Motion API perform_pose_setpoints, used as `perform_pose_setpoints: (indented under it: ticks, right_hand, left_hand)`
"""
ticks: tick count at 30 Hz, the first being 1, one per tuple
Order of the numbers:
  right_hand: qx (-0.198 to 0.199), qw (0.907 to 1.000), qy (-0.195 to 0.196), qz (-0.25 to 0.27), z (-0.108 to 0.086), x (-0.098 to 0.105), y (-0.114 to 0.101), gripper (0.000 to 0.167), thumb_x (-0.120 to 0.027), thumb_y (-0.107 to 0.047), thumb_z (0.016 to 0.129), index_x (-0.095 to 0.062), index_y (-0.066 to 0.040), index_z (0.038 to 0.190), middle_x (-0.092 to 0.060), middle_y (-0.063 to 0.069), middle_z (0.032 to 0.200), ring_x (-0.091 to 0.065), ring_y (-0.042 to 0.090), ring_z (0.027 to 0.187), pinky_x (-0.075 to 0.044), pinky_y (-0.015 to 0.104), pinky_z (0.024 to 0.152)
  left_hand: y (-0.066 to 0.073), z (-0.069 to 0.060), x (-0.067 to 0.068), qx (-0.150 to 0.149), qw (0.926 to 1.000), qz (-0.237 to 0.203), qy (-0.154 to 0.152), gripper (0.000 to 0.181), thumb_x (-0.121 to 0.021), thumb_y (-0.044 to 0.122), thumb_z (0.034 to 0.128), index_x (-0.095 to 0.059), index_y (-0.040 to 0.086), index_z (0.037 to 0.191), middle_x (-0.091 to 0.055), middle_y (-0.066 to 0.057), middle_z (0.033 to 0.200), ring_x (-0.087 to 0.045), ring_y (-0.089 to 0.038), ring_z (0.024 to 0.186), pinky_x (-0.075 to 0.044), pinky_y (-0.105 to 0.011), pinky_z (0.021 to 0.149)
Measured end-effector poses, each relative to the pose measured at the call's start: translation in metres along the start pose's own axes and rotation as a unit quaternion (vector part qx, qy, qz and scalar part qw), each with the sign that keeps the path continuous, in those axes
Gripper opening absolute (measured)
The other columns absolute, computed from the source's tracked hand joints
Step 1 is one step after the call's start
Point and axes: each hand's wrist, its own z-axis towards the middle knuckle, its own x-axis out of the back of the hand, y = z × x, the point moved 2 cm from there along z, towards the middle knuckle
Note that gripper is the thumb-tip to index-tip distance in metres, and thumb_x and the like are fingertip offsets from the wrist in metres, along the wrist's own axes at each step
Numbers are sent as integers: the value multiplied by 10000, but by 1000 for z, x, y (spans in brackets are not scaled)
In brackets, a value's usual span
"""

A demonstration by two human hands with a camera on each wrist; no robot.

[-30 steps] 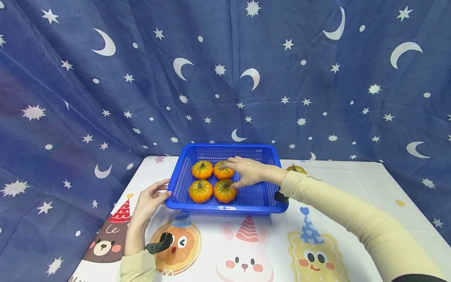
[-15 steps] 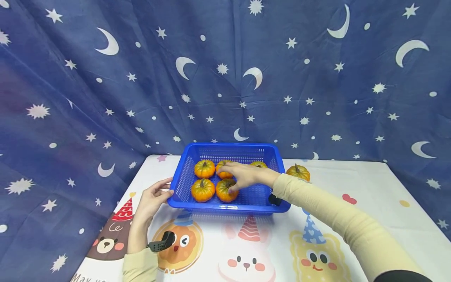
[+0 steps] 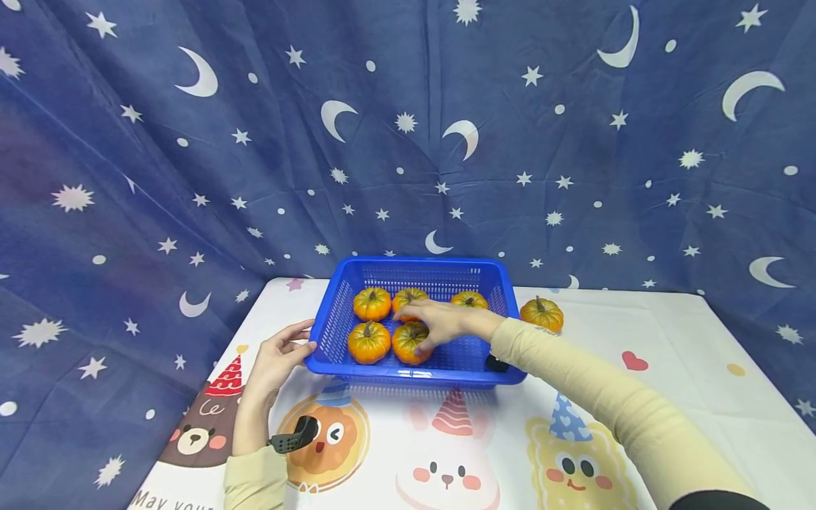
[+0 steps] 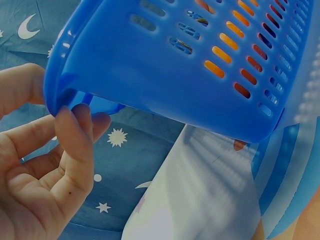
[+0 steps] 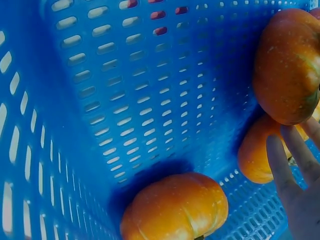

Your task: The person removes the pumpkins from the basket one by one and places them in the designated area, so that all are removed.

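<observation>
The blue basket (image 3: 433,374) holds several small orange pumpkins. At its left end my left hand (image 3: 270,372) pinches the rim; in the left wrist view that hand's (image 4: 55,170) thumb and fingers meet at the basket (image 4: 150,75) edge. My right hand (image 3: 448,320) reaches inside, thumb against the front middle pumpkin (image 3: 405,346) and fingers over its back side, beside the back middle pumpkin (image 3: 408,297). In the right wrist view the fingertips of my right hand (image 5: 302,185) meet the underside of the upper pumpkin (image 5: 285,65); the thumb is hidden there.
Another pumpkin (image 3: 542,316) sits on the table outside the basket's right end. Inside, one pumpkin (image 3: 469,299) lies behind my right wrist, and two more are at the left. A starry blue curtain (image 3: 395,142) hangs behind the white printed tablecloth (image 3: 663,397).
My right hand has lowered slightly and closed in on the front middle pumpkin. Its arm has shifted, uncovering the back right pumpkin and more of the one outside. The left hand keeps its hold.
</observation>
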Motion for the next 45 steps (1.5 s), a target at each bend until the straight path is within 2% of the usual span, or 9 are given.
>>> perform_pose_setpoints:
  ticks: [11, 20, 25, 33, 45]
  right_hand:
    - [103, 9998, -154, 76, 2, -7, 2, 742, -793, -306, 758, -453, -173, 1404, -465, 48, 1436, -409, 265, 1358, -309, 473, 1146]
    - [-134, 9992, -368, 112, 2, -11, 5, 772, -811, -299, 757, -421, -252, 1421, -391, 57, 1498, -379, 285, 1379, -321, 516, 1128]
    - [-31, 9994, -325, 132, 2, -11, 6, 759, -810, -284, 755, -435, -217, 1412, -399, 82, 1488, -383, 295, 1371, -307, 516, 1138]
    - [198, 9996, -218, 36, -1, -8, 6, 734, -813, -267, 738, -473, -157, 1380, -472, 85, 1414, -443, 291, 1309, -325, 492, 1124]
    - [-55, 9989, -431, -149, -11, 8, -6, 731, -799, -269, 756, -454, -208, 1397, -438, 60, 1442, -422, 267, 1327, -325, 497, 1131]
  left_hand:
    - [1, -1, 1, 72, 10000, -8, -33, 501, -622, 133, 914, -489, 64, 1392, -560, -223, 1254, -608, 5, 720, -511, -169, 705]
    - [0, -1, 1, 51, 9999, 48, -74, 512, -624, 144, 914, -480, 56, 1398, -563, -225, 1248, -613, 5, 723, -512, -171, 707]
    - [2, -1, 0, 14, 10000, -16, -29, 492, -623, 131, 912, -498, 62, 1384, -564, -220, 1234, -608, 1, 723, -515, -167, 704]
    - [3, -1, 0, -22, 10000, -88, -12, 484, -631, 117, 905, -512, 52, 1370, -567, -234, 1225, -602, 0, 722, -521, -167, 691]
    - [3, -2, 1, -1, 10000, -53, -26, 489, -629, 128, 909, -505, 58, 1377, -563, -227, 1231, -603, 0, 728, -520, -166, 695]
